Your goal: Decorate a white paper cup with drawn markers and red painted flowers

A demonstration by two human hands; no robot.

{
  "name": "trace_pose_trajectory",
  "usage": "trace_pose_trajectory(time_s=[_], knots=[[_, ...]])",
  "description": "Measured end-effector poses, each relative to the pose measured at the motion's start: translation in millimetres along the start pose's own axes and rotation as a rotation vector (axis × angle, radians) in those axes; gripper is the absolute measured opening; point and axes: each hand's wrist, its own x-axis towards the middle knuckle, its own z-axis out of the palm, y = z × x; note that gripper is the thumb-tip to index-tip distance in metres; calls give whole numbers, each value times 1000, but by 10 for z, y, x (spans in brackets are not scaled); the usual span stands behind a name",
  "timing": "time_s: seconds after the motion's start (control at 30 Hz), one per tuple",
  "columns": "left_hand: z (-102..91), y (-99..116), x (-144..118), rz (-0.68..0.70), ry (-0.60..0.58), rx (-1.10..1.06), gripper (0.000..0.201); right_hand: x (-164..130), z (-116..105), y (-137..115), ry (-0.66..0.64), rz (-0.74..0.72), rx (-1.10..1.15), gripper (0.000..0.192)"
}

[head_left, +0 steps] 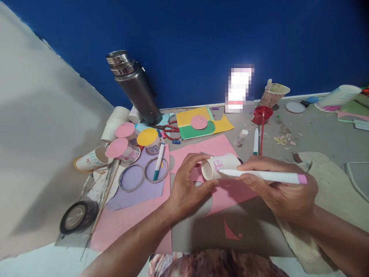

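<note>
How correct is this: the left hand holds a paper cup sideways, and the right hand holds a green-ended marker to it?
Not quite: in the head view, the marker has a pink end, not green. The left hand does hold a paper cup sideways, and the right hand holds the marker to it.

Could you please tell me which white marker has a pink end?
The marker held in the right hand; the left marker, across a tape ring, and the far marker, beside a red stick, have teal ends.

Passable tabletop between cup and lap, tall thermos — an obstacle — back left
</note>
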Motion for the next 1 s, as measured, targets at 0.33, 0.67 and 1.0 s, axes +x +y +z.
trace_pose_trajectory(time_s=[0.33,0.67,1.0], knots=[[-28,20,8,-25,-15,-31,48,-21,18,8,27,22,-10,11],[-15,19,7,-29,-9,-38,49,-19,21,8,46,12,-9,12],[-13,12,13,-115,2,-143,48,-36,16,32,82,59,50,13]])
